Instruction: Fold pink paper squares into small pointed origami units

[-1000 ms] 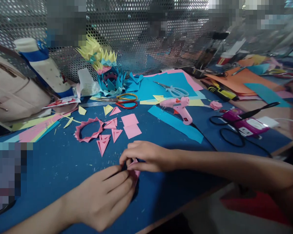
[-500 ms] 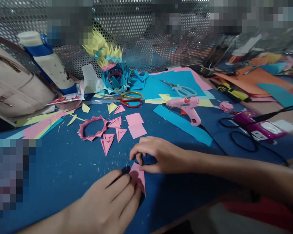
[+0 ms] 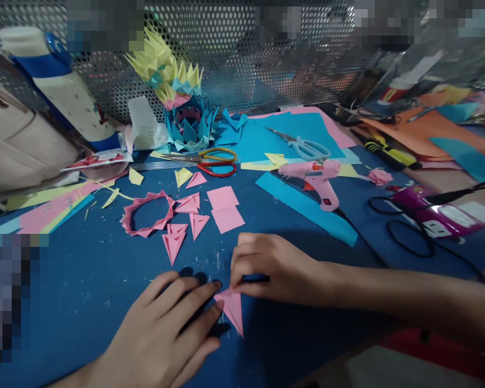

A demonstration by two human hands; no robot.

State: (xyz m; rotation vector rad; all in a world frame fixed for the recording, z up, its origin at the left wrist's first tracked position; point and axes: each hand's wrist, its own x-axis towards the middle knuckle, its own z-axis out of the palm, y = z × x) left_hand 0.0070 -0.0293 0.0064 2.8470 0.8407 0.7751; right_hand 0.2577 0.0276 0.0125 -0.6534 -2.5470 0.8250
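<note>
Between two hands (image 3: pixel 161 326) (image 3: pixel 267 269), one triangle (image 3: pixel 234 310) (pink)

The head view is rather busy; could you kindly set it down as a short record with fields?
Left hand: fingertips at the left edge of a folded pink paper triangle
Right hand: fingertips at the triangle's top edge; grip unclear
Beyond the hands: zigzag pink paper ring, folded pink paper pieces, two pink paper squares
Scissors: red-and-yellow-handled metal pair; light-blue-handled pair on blue paper sheets
Other tool: pink plastic glue gun
Rear: spiky yellow, blue and pink paper model
</note>
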